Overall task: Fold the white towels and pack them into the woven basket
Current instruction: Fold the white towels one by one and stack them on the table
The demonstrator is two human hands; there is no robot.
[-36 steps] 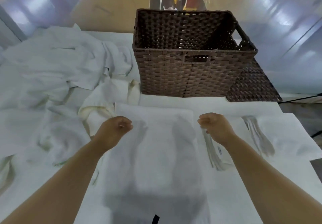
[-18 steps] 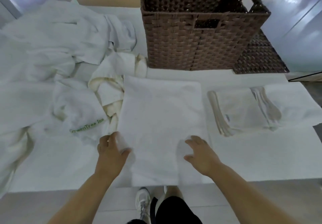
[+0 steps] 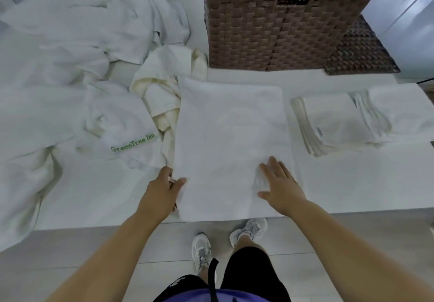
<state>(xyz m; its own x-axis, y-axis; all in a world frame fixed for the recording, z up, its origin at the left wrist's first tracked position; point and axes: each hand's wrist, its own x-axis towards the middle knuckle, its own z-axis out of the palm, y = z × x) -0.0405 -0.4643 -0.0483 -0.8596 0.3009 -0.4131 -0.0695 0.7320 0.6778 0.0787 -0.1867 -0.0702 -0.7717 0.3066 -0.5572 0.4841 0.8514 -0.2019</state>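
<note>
1. Head view, the towel in work: a half-folded towel (image 3: 231, 142) lies flat on the white surface (image 3: 352, 184) straight ahead of the person. Its long axis runs away from them toward the woven basket (image 3: 277, 31), which stands just beyond its far short edge.
2. Head view, the hands: both sit at the towel's near end. The left hand (image 3: 162, 191) grasps the left long edge close to the near corner, thumb on top and fingers tucked beneath. The right hand (image 3: 280, 186) is released, fingers straight and spread, pressing flat on the cloth just inside the right long edge.
3. Head view, the relation that counts: the rest of the towel stretches forward from both hands. A next fold would probably carry the near end away from the body along that long axis (a judgement, not a thing seen). The left hand already has its grip, while the right would first have to take the edge beside it.
4. Head view, the other linen: folded towels (image 3: 333, 120) lie to the right, apart from the one in work. Loose towels (image 3: 70, 55) are heaped to the left, touching its left edge. The basket's inside is out of frame.
5. Head view, writing: green lettering (image 3: 132, 142) on one loose towel, near the left hand, reads "GreenTree Inn". A small tag (image 3: 318, 131) on the folded towels is too small to read.
</note>
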